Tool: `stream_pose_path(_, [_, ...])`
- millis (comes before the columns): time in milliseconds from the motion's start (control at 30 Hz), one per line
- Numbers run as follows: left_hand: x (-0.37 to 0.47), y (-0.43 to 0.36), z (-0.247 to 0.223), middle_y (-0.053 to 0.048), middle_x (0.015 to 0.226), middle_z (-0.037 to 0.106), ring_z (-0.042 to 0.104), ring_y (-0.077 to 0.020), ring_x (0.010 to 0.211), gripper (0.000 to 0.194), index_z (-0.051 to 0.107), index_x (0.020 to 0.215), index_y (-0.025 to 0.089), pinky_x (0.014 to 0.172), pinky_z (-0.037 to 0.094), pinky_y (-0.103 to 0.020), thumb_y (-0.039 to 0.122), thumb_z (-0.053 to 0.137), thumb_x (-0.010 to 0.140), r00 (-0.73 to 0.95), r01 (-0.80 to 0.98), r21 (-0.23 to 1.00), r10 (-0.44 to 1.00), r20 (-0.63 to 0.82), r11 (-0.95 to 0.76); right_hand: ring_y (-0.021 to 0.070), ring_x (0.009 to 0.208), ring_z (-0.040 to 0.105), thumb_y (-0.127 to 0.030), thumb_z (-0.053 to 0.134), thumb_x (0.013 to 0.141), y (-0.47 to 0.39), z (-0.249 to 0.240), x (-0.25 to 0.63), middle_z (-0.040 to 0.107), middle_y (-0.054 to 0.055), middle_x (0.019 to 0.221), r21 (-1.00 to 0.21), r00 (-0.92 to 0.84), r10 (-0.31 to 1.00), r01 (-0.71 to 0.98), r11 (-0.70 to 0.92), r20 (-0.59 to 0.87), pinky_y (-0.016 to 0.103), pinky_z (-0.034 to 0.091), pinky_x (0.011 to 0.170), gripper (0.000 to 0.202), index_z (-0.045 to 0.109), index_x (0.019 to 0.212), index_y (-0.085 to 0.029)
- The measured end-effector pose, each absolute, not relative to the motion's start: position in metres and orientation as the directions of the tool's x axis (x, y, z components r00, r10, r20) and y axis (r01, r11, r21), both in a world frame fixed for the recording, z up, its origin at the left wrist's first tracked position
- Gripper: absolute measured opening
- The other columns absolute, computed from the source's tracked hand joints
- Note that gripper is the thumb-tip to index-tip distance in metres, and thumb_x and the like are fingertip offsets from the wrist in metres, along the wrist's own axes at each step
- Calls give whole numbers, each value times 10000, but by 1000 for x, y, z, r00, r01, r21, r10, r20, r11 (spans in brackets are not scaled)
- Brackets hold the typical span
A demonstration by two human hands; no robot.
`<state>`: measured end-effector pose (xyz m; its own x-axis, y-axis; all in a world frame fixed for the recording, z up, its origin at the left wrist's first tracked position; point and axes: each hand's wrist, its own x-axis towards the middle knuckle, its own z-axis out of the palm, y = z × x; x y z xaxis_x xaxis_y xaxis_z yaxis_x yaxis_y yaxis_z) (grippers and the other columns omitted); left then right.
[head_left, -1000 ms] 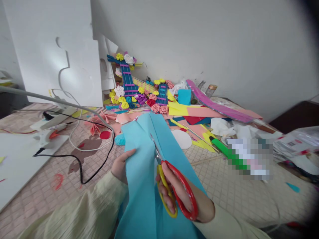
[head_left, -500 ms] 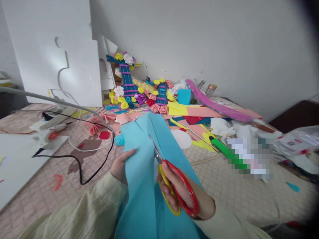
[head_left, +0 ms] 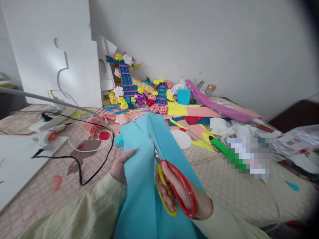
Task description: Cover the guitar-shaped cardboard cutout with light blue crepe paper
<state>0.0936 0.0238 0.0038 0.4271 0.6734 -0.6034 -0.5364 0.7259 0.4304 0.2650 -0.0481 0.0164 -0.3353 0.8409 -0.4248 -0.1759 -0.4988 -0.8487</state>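
Note:
A long sheet of light blue paper (head_left: 139,186) runs from the lower edge of the view towards the middle of the table. My left hand (head_left: 122,167) grips its left edge, thumb on top and the other fingers hidden beneath. In my right hand (head_left: 175,187) is a pair of scissors (head_left: 187,194) with one red and one yellow handle loop. Their blades point away from me, at a slit along the paper's middle. Part of the lower blade is hidden by the paper.
Paper-flower decorations (head_left: 129,83) stand at the back wall. A glue gun (head_left: 45,137) and looping black cable (head_left: 79,166) lie left. To the right are a white paper disc (head_left: 181,139), a green roll (head_left: 225,149), a pink wrapped strip (head_left: 216,104) and crumpled white paper (head_left: 220,127).
The scissor handles have shifted slightly left, with the loops a little closer to me. My left hand and the paper hold nearly the same place.

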Motion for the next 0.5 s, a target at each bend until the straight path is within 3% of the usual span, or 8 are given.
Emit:
stream_pose_path(200, [91, 28, 6, -159, 946, 709, 669, -308, 884, 531, 372, 1338, 18, 880, 490, -440, 182, 453, 839, 451, -515, 395, 632, -630, 761, 42, 330, 372, -769, 439, 685, -47, 24, 259, 416, -69, 515, -827, -278, 818, -122, -550, -503, 148, 325, 276, 582, 473, 746, -191])
stream_pose_path(500, [90, 25, 0, -158, 983, 699, 647, -311, 938, 557, 354, 1355, 23, 929, 467, -436, 192, 479, 840, 495, -564, 397, 681, -539, 724, 35, 327, 366, -769, 437, 683, -48, 25, 260, 410, -83, 503, -791, -283, 783, -115, -601, -554, 132, 330, 272, 584, 462, 774, -193])
